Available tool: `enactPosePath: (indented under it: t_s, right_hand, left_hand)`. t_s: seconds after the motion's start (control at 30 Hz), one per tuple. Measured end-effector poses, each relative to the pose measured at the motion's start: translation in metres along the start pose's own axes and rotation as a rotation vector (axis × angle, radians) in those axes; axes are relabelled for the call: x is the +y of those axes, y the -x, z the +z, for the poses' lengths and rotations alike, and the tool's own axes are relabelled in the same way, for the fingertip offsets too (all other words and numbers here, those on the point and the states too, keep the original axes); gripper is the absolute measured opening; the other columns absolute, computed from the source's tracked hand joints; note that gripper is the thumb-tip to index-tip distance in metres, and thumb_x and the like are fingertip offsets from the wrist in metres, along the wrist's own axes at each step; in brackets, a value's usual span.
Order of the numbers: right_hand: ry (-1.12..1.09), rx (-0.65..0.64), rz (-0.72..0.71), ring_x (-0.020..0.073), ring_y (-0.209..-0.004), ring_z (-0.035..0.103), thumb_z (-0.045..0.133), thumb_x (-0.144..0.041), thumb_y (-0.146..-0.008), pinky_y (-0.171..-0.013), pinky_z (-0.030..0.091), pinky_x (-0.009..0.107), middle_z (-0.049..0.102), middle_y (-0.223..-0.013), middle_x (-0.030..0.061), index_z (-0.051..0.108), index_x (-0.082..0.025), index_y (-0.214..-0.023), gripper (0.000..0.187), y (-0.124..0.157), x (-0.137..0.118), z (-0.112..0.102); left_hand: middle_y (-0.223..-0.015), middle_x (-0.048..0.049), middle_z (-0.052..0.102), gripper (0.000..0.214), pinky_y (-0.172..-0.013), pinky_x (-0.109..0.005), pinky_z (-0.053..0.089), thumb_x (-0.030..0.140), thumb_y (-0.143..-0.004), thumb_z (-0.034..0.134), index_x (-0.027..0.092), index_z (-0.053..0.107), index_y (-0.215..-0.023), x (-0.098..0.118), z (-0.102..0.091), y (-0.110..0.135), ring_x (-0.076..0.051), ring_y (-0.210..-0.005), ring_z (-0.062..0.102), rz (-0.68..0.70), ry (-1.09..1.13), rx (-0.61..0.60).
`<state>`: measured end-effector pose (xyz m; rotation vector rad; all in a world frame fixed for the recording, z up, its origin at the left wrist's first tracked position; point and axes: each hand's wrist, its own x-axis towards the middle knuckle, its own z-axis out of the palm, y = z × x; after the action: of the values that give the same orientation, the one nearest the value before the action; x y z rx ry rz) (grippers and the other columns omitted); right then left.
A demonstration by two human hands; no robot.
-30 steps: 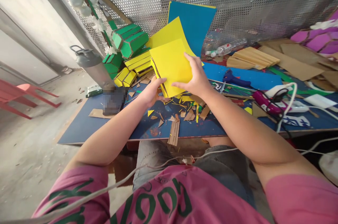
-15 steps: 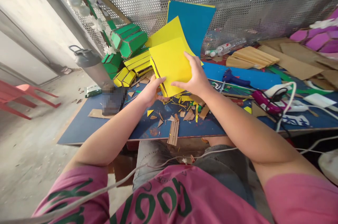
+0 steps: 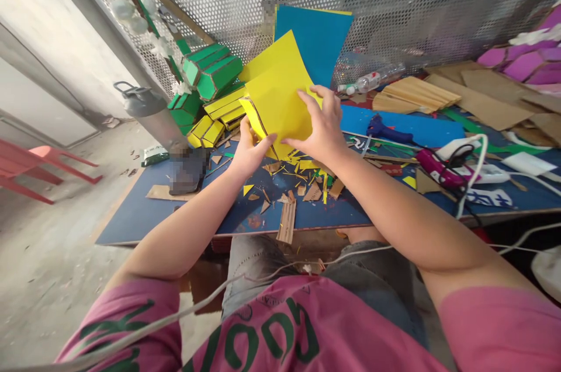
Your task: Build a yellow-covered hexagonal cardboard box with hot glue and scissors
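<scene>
A yellow paper sheet [image 3: 280, 91] is raised above the blue table, with a narrow yellow-faced cardboard strip [image 3: 253, 118] along its left edge. My left hand [image 3: 253, 147] is closed on this strip, thumb in front near the lower corner and fingers partly hidden behind. Over the sheet's right side lies my right hand [image 3: 324, 127], fingers spread and bent, with thumb and fingertips at its front face. The sheet bows slightly there. Behind it another yellow sheet [image 3: 267, 56] and a blue sheet [image 3: 313, 39] stand up against the perforated metal panel.
Paper and cardboard scraps [image 3: 313, 191] litter the table [image 3: 140, 217]. Left are green cardboard prisms [image 3: 214, 71], yellow ones [image 3: 205, 129], a grey bottle [image 3: 151, 112] and a phone-like dark object [image 3: 188, 170]. Right are a blue glue gun [image 3: 388, 129], cables, a power strip [image 3: 491, 173] and cardboard sheets [image 3: 499, 94].
My right hand's fingers have bent and moved inward across the sheet's face. The strip at the left edge has tilted outward, and my left hand has shifted slightly left.
</scene>
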<state>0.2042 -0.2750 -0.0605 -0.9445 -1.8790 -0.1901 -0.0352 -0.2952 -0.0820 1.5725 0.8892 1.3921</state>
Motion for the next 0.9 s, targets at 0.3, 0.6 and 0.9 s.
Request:
enactPosePath:
  t_s: [0.3, 0.6, 0.9]
  right_hand:
    - [-0.331, -0.017, -0.064, 0.0230, -0.092, 0.072, 0.077, -0.025, -0.100, -0.087, 0.064, 0.043, 0.071, -0.103, 0.0038, 0.064, -0.027, -0.111, 0.017, 0.003, -0.022, 0.010]
    - [-0.437, 0.035, -0.039, 0.0227, -0.097, 0.079, 0.069, -0.017, -0.100, -0.079, 0.068, 0.038, 0.077, -0.112, 0.0054, 0.070, -0.026, -0.124, 0.026, 0.010, -0.031, 0.024]
    - [-0.478, 0.026, -0.046, 0.0232, -0.108, 0.080, 0.065, -0.016, -0.101, -0.090, 0.075, 0.040, 0.069, -0.134, 0.0114, 0.069, -0.024, -0.134, 0.034, 0.012, -0.048, 0.015]
  left_hand:
    - [-0.145, -0.0152, 0.069, 0.108, -0.119, -0.061, 0.062, 0.079, -0.095, 0.081, 0.032, 0.022, -0.171, -0.026, -0.005, -0.006, -0.033, -0.134, 0.074, 0.275, -0.258, 0.096]
    - [-0.146, -0.0151, 0.067, 0.104, -0.120, -0.058, 0.060, 0.078, -0.098, 0.077, 0.032, 0.020, -0.172, -0.018, 0.002, -0.002, -0.033, -0.134, 0.072, 0.334, -0.348, 0.163]
    - [-0.169, -0.0218, 0.049, 0.110, -0.135, -0.062, 0.048, 0.073, -0.102, 0.075, 0.030, 0.005, -0.175, -0.011, 0.005, -0.003, -0.036, -0.159, 0.056, 0.400, -0.398, 0.230]
